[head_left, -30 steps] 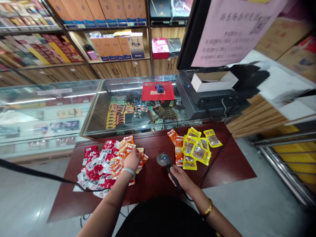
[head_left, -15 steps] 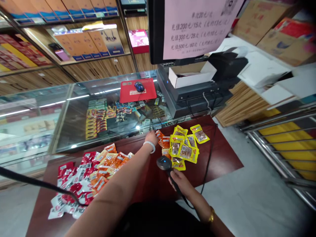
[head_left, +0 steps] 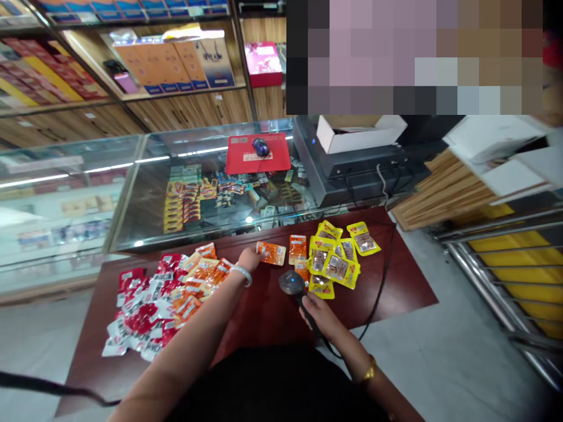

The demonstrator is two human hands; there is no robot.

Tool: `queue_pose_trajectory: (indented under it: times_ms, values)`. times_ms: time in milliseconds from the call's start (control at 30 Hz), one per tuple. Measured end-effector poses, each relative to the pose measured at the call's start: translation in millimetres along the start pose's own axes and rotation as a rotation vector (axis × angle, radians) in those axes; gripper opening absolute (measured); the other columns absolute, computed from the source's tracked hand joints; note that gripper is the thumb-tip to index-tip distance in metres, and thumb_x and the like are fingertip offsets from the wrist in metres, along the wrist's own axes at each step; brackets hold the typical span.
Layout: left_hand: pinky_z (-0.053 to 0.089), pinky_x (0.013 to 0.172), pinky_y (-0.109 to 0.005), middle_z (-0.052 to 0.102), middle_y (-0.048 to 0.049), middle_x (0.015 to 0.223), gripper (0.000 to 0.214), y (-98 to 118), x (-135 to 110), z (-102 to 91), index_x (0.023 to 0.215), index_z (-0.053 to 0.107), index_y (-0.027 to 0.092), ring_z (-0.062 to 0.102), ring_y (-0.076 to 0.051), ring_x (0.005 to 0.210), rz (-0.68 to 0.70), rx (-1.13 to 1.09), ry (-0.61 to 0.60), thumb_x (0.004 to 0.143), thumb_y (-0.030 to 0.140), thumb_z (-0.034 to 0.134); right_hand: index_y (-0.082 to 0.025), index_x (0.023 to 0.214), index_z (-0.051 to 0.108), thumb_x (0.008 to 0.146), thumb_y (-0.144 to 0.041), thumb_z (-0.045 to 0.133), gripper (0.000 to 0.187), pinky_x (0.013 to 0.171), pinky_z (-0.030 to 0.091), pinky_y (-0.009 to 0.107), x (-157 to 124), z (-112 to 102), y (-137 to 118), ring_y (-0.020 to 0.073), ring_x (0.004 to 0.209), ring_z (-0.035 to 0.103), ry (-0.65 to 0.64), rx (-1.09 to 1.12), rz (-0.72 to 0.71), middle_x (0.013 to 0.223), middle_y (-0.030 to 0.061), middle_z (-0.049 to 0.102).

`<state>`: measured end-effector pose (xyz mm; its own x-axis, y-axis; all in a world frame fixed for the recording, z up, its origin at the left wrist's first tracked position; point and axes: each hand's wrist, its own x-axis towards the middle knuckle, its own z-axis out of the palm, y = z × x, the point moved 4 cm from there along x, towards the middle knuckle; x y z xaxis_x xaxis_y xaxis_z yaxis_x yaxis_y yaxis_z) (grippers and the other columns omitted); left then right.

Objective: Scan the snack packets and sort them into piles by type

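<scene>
My left hand (head_left: 250,259) pinches the left end of an orange snack packet (head_left: 271,253) over the dark red table. In my right hand (head_left: 323,315) is a black barcode scanner (head_left: 292,283), its head pointing up and left with a small blue light. Two more orange packets, one of them an upright orange packet (head_left: 298,248), lie just right of the held one. Beside them is a heap of yellow snack packets (head_left: 338,268). Left of my left forearm lie a pile of orange packets (head_left: 203,280) and a pile of red and white packets (head_left: 147,310).
Behind the table (head_left: 259,322) stands a glass display counter (head_left: 211,225) with a red mouse pad (head_left: 237,161) and a mouse (head_left: 260,147). A black cash drawer (head_left: 338,181) carries a white box (head_left: 360,138). Metal railings (head_left: 492,287) stand at the right. The scanner cable crosses the table's right side.
My left hand has moved left from beside the yellow heap, bringing an orange packet with it. My right hand keeps the scanner in nearly the same place. The view has shifted slightly.
</scene>
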<state>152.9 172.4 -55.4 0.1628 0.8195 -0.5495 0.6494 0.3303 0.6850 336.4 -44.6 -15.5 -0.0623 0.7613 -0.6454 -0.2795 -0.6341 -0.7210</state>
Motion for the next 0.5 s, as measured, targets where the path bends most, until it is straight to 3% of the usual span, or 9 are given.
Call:
queue_pose_trajectory:
  times_ms: [200,433,500]
  values:
    - [0.051,0.072,-0.03,0.073,-0.0058,0.073,0.035,-42.7,-51.6,-26.3,0.087,0.071,0.013,0.067,-0.023,0.08,-0.046,-0.229,-0.066,0.063,0.038,0.078,-0.023,0.083,0.049,0.072,-0.076,0.059,0.056,0.037,0.028,0.021,10.4,35.7,-13.8,0.0071,0.037,0.037,-0.075,-0.07,-0.024,0.054,-0.008,0.049]
    - [0.051,0.072,-0.028,0.072,-0.0056,0.078,0.027,-83.9,-87.6,-59.6,0.083,0.069,0.014,0.065,-0.021,0.078,-0.05,-0.22,-0.009,0.066,0.035,0.072,-0.022,0.082,0.049,0.077,-0.072,0.058,0.051,0.037,0.027,0.019,15.6,76.5,-14.5,0.0066,0.037,0.035,-0.183,-0.122,-0.039,0.052,-0.009,0.047]
    - [0.05,0.071,-0.029,0.07,-0.006,0.075,0.027,-96.5,-96.6,-74.4,0.082,0.068,0.014,0.064,-0.022,0.077,-0.087,-0.147,0.057,0.068,0.037,0.071,-0.021,0.084,0.05,0.076,-0.072,0.059,0.052,0.037,0.027,0.019,14.6,85.1,-11.8,0.0064,0.038,0.035,-0.203,-0.147,-0.034,0.052,-0.009,0.046]
